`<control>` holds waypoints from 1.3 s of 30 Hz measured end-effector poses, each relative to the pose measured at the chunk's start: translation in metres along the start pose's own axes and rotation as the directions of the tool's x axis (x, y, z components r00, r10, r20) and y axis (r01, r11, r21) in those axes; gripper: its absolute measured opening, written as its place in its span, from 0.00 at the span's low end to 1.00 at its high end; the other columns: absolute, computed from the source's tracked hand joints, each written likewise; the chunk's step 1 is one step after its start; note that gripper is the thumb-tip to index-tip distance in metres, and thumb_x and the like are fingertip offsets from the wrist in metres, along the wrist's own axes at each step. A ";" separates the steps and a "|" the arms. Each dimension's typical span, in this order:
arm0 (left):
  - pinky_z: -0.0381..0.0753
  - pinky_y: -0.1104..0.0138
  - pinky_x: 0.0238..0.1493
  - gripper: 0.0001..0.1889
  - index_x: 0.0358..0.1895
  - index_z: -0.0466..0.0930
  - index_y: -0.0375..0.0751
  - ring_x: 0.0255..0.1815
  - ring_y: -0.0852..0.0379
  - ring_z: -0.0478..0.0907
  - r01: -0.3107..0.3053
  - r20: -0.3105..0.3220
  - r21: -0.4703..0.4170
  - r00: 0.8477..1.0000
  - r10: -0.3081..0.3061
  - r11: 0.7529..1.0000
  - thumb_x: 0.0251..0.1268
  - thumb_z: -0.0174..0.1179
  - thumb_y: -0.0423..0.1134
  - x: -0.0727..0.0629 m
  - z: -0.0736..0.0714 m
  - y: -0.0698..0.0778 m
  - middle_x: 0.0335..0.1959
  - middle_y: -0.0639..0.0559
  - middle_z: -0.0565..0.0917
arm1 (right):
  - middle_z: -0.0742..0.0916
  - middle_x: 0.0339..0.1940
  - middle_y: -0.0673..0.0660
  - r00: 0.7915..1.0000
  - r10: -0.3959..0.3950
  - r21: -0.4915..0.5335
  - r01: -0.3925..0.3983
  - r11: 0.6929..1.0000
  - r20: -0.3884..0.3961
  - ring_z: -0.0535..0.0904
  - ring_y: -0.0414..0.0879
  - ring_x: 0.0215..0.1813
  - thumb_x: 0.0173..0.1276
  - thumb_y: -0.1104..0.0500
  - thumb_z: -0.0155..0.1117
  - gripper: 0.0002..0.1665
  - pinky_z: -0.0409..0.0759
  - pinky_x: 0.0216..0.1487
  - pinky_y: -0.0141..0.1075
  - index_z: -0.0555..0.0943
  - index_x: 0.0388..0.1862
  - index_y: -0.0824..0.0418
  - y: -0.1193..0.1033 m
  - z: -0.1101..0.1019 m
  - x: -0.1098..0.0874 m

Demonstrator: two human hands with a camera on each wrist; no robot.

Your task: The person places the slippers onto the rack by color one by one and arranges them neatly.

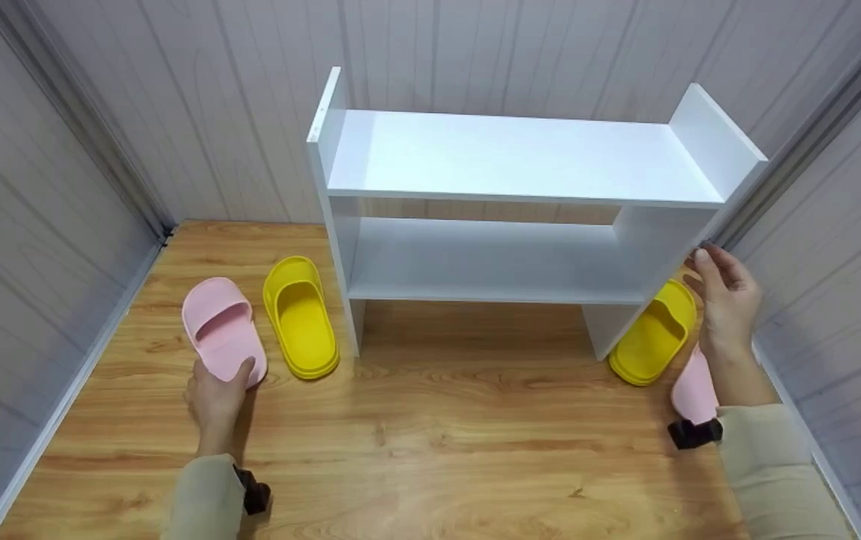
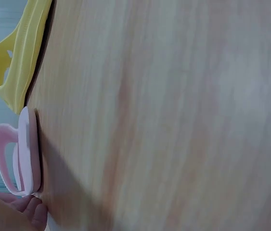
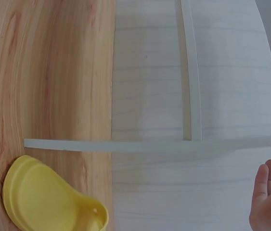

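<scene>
My left hand (image 1: pixel 214 401) is at the heel of a pink slipper (image 1: pixel 232 341) lying on the floor. In the left wrist view its fingertips (image 2: pixel 32 209) are down by the slipper's side, while the thumb stands raised and apart from it. Just right of that slipper lies a yellow slipper (image 1: pixel 303 330). My right hand (image 1: pixel 729 296) is raised beside the right side panel of a white two-tier shelf (image 1: pixel 502 259), its fingers extended in the right wrist view. Below it lie another yellow slipper (image 1: pixel 644 345) and a second pink slipper (image 1: pixel 694 390), partly hidden by my forearm.
The shelf stands on a wood-look floor (image 1: pixel 430 435) near the back wall (image 1: pixel 250 112). Panelled walls close in on the left (image 1: pixel 33 247) and right (image 1: pixel 843 300). A small dark device is worn on each wrist.
</scene>
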State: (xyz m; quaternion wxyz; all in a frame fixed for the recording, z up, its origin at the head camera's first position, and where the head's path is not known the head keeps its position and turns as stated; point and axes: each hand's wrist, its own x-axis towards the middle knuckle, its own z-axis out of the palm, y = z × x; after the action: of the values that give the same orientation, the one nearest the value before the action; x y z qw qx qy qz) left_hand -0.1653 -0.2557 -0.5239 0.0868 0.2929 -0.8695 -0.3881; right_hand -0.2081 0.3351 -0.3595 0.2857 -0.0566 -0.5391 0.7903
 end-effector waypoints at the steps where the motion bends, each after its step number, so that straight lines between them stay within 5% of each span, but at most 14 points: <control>1: 0.52 0.46 0.55 0.45 0.63 0.48 0.25 0.56 0.30 0.53 0.023 -0.005 0.004 1.000 -0.023 1.000 0.52 0.57 0.54 0.000 0.002 0.000 0.56 0.25 0.59 | 0.82 0.34 0.60 1.000 -0.003 -0.008 0.003 1.000 -0.001 0.78 0.48 0.36 0.54 0.67 0.64 0.13 0.77 0.37 0.31 0.78 0.40 0.70 0.000 0.001 0.000; 12: 0.45 0.45 0.55 0.54 0.66 0.37 0.30 0.60 0.34 0.45 0.169 -0.072 -0.022 0.983 -0.170 0.985 0.47 0.59 0.58 -0.002 0.024 0.005 0.61 0.27 0.52 | 0.78 0.37 0.60 1.000 0.018 -0.038 -0.019 0.999 -0.020 0.76 0.46 0.37 0.54 0.65 0.65 0.14 0.76 0.39 0.28 0.77 0.40 0.68 0.000 0.010 -0.004; 26: 0.42 0.44 0.55 0.54 0.67 0.34 0.31 0.61 0.34 0.44 0.130 -0.157 -0.040 0.978 -0.135 0.991 0.46 0.62 0.53 -0.008 0.039 0.009 0.62 0.29 0.50 | 0.76 0.35 0.59 0.998 -0.007 -0.116 0.001 0.993 -0.054 0.74 0.45 0.37 0.53 0.62 0.67 0.15 0.76 0.39 0.27 0.77 0.38 0.67 -0.001 0.016 -0.003; 39: 0.40 0.44 0.54 0.54 0.67 0.31 0.33 0.61 0.36 0.43 0.180 -0.174 -0.037 0.967 -0.184 0.983 0.48 0.61 0.52 -0.002 0.046 0.013 0.63 0.31 0.47 | 0.76 0.34 0.59 0.998 -0.035 -0.177 0.026 0.984 -0.048 0.72 0.45 0.36 0.53 0.60 0.67 0.15 0.75 0.40 0.27 0.77 0.38 0.67 -0.001 0.021 -0.003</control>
State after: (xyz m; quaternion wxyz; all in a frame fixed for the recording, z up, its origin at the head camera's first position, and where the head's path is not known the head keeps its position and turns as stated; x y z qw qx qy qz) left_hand -0.1869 -0.2189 -0.5457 0.1309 0.4037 -0.8237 -0.3761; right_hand -0.2141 0.3167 -0.3508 0.3052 -0.0936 -0.6001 0.7335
